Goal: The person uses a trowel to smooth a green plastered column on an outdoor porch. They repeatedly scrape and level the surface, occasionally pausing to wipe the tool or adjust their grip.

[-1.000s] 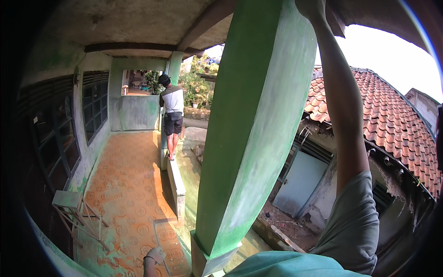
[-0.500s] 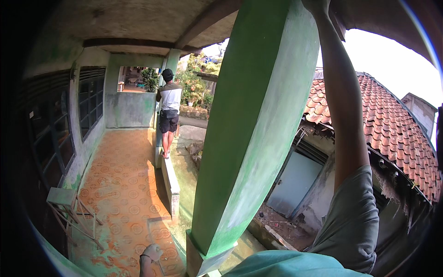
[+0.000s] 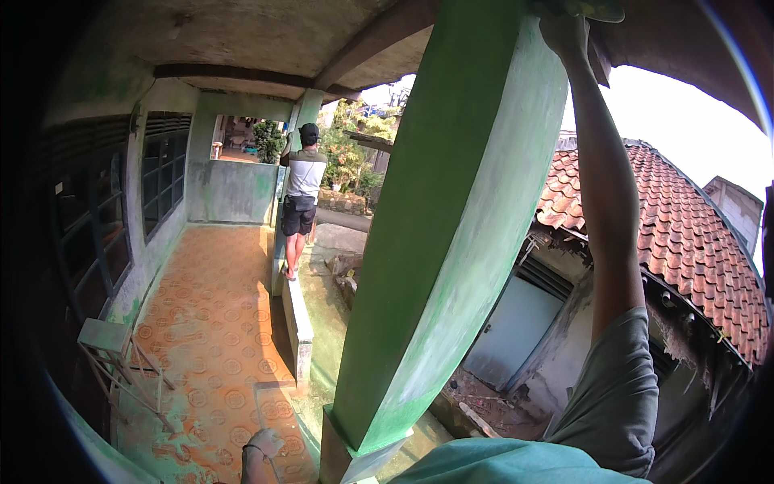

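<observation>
My right arm reaches up to the top of the green pillar point(image 3: 435, 234). There my right hand point(image 3: 564, 36) is closed beside the pillar's pale right face, partly cut off by the upper edge. A dull green, round-edged thing point(image 3: 603, 10) shows just above it; too little of it is visible to name. Low down, left of the pillar's base, my left hand point(image 3: 264, 442) is closed in a fist over the orange patterned floor point(image 3: 218, 323). A thin line runs above and below this fist, and I cannot tell whether it is a held rod or a floor edge.
Another person point(image 3: 303, 185) stands on a low wall point(image 3: 297, 323) farther off, facing a second pillar. A metal-legged stool point(image 3: 109, 336) stands at the left by barred windows point(image 3: 89, 218). A tiled roof point(image 3: 661, 218) and a pale blue door point(image 3: 514, 327) lie to the right.
The view has shifted slightly, and my right hand now shows lower, with the green round-edged thing visible above it. My left fist stays near the same place. The other person's raised arm shows more.
</observation>
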A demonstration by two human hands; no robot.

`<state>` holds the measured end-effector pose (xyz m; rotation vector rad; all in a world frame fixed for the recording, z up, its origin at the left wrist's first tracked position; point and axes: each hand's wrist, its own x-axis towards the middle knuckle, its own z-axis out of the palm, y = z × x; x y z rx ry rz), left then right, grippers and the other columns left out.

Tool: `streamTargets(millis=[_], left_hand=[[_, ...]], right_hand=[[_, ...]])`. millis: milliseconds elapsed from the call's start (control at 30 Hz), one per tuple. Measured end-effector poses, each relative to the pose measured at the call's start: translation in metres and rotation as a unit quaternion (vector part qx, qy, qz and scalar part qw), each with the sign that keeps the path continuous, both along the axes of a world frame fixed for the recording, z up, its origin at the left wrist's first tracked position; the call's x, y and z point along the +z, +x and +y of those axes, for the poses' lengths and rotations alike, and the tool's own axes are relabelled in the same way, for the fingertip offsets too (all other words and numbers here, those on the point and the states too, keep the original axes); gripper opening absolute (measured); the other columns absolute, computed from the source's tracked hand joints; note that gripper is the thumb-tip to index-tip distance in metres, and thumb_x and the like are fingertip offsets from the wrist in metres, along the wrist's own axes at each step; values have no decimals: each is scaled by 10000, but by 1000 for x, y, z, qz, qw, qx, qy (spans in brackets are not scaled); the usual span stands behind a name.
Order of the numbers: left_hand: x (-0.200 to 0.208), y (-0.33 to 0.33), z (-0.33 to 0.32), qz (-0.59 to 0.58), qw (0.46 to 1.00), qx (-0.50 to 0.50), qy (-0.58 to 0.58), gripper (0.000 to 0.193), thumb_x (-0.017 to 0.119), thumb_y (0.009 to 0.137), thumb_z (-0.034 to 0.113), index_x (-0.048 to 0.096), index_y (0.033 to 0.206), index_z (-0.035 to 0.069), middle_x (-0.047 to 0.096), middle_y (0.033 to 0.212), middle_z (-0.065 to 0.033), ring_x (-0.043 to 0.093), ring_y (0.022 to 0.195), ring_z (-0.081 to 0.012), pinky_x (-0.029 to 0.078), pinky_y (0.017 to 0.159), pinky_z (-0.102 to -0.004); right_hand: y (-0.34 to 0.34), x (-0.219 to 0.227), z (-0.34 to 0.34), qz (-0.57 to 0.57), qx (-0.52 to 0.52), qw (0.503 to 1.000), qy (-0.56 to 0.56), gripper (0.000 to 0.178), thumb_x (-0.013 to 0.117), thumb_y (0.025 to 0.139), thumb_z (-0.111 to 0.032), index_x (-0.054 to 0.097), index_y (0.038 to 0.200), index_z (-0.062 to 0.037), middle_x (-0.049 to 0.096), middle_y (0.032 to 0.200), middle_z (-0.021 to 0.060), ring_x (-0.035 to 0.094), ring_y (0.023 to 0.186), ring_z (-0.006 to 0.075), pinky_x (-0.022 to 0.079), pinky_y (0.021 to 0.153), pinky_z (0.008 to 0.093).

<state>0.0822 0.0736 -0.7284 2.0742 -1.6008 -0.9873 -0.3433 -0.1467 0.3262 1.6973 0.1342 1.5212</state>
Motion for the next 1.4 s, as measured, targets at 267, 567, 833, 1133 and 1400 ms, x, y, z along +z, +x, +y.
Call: streamTargets(millis=[267,567,833,1133,1400], left_hand=[[-5,-2,1,33,999,2,17,547,739,913,400,689,1273,-9,727,1256,-208,677,1200,-355,535,1019,-437],[16,8,25,5,999,26,33,552,749,901,397,689,1253,-24,716,1254,-239,678,1181,-374,541,996,-455],[-9,5,15,-27,998,30,-39,493,744,854,392,733,1169,13,763,1066,-216,738,996,-345,573,877,-434],[16,7,34,-23,999,20,19,534,728,918,402,686,1261,-4,708,1247,-243,673,1172,-386,537,999,-458],[25,-4,27,-19,1000,5,18,547,722,920,415,677,1283,9,718,1219,-240,677,1162,-388,541,991,-457]], right_hand=[[-4,19,-29,175,268,934,155,125,621,961,-63,714,1043,-46,720,982,116,692,945,228,566,860,387],[17,-18,2,-103,-95,990,1,202,649,950,-213,741,1018,-46,741,1009,135,707,960,308,563,869,424],[-3,32,-10,-197,-564,763,-247,211,582,1005,-186,755,1028,-67,735,982,109,706,925,274,561,852,416],[21,-31,2,-167,-68,981,66,118,593,983,-68,707,1001,-45,721,1013,74,684,907,209,566,804,360],[5,-32,-2,-131,-93,986,39,112,578,982,-44,689,974,-51,708,984,81,681,917,231,563,804,377]])
